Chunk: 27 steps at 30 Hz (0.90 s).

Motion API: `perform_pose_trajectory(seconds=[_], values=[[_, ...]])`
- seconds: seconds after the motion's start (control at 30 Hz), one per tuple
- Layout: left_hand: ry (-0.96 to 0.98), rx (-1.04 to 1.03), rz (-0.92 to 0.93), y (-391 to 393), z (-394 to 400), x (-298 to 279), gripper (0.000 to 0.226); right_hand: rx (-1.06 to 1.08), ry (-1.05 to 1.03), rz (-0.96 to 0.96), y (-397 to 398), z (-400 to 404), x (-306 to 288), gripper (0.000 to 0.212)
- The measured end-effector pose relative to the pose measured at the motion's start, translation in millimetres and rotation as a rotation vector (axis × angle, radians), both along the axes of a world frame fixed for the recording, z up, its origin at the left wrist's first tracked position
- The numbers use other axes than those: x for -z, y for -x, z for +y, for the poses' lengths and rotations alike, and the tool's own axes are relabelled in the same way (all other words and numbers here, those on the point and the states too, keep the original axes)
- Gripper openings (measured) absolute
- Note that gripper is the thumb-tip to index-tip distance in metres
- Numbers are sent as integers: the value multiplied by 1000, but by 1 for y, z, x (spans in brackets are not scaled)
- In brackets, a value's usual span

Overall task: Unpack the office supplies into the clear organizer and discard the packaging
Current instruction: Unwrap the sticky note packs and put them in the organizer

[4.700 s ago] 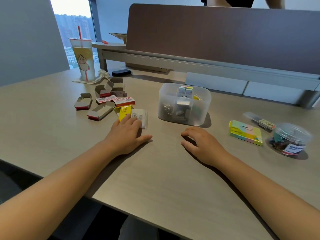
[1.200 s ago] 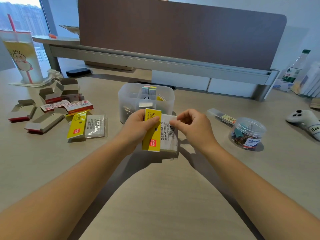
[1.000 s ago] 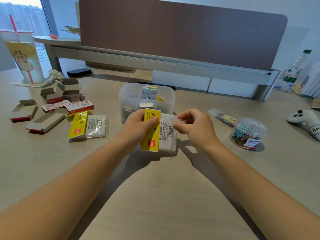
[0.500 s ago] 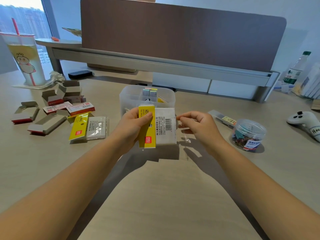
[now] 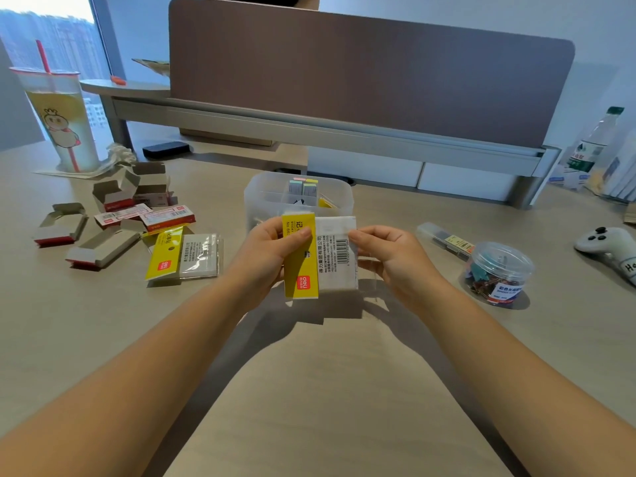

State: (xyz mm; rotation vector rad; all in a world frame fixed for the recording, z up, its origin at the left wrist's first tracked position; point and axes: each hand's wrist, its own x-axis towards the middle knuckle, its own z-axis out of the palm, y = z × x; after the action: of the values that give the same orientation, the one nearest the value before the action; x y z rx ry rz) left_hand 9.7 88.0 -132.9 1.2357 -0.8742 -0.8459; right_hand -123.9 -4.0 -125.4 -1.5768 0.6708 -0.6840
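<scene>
Left hand (image 5: 272, 256) grips the yellow-header packet (image 5: 318, 258) above the desk, in front of the clear organizer (image 5: 261, 197). Right hand (image 5: 389, 256) pinches its clear flap edge. Risk: film tears unevenly or slips, contents spill onto the desk (image 5: 327, 390).

The held packet (image 5: 320, 258) hides the clear organizer's (image 5: 256, 197) front wall, the game controller (image 5: 609, 246) runs off the right edge, and the packet's small print is unreadable.

desk (image 5: 103, 339), clear organizer (image 5: 261, 201), empty boxes (image 5: 103, 247), clip jar (image 5: 499, 273)
</scene>
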Motion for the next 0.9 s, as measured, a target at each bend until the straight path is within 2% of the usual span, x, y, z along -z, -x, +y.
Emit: perform_pose_trajectory(seconds=[0.2,0.33,0.47,0.63,0.77,0.9], values=[[-4,-88,36,-17,16,-5,15,-2,-42,28,-13,-2,-12,17],[-12,-147,51,-30,24,-8,15,15,166,133,-28,-3,-21,18],[-19,-195,79,-42,26,-11,14,114,383,154,-43,-9,-32,20],[-40,-227,69,-60,24,-17,12,164,507,110,-55,-30,-56,22],[-69,-227,79,-72,21,-14,12,159,626,163,-71,-48,-68,23],[-88,-204,111,-77,17,-12,12,122,660,218,-90,-65,-74,18]])
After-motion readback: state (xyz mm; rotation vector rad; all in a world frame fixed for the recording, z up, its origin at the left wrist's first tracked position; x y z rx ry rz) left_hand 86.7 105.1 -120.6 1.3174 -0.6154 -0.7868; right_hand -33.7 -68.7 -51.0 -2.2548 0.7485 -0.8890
